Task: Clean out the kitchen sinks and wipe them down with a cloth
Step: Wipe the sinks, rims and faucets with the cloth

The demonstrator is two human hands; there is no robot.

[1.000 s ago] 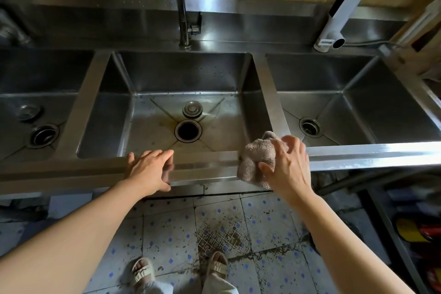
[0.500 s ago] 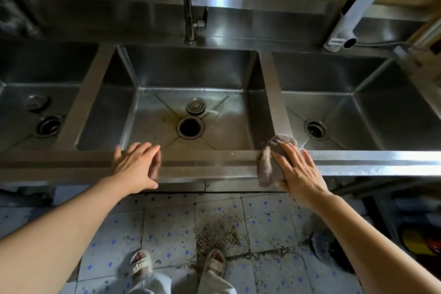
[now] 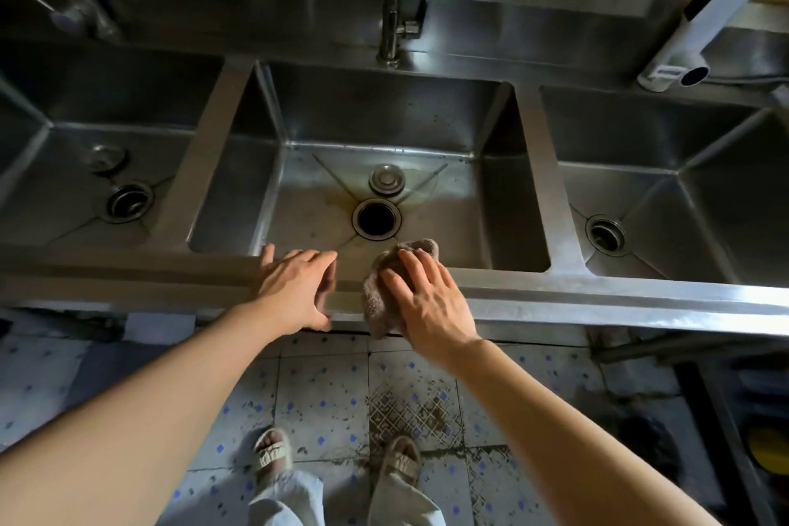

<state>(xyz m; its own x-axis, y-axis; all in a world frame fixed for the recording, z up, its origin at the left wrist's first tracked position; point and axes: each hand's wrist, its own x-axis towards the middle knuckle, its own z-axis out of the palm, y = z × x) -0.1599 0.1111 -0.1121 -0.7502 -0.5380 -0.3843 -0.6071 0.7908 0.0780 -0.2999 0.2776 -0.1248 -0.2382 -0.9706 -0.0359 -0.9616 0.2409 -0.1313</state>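
though crumpled, cloth [image 3: 381, 294] lengthwise across rim [image 3: 597, 295]

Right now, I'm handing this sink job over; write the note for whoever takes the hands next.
Left hand: open, resting on the front rim, holding nothing.
Right hand: fingers spread flat, pressing the cloth onto the front rim before the middle sink.
Drain plug lies loose behind the middle sink's open drain.
Done: cannot tell which surfaces are wiped.
Left: yellowish staining around that drain; specks on its back wall; left sink and right sink need checking.
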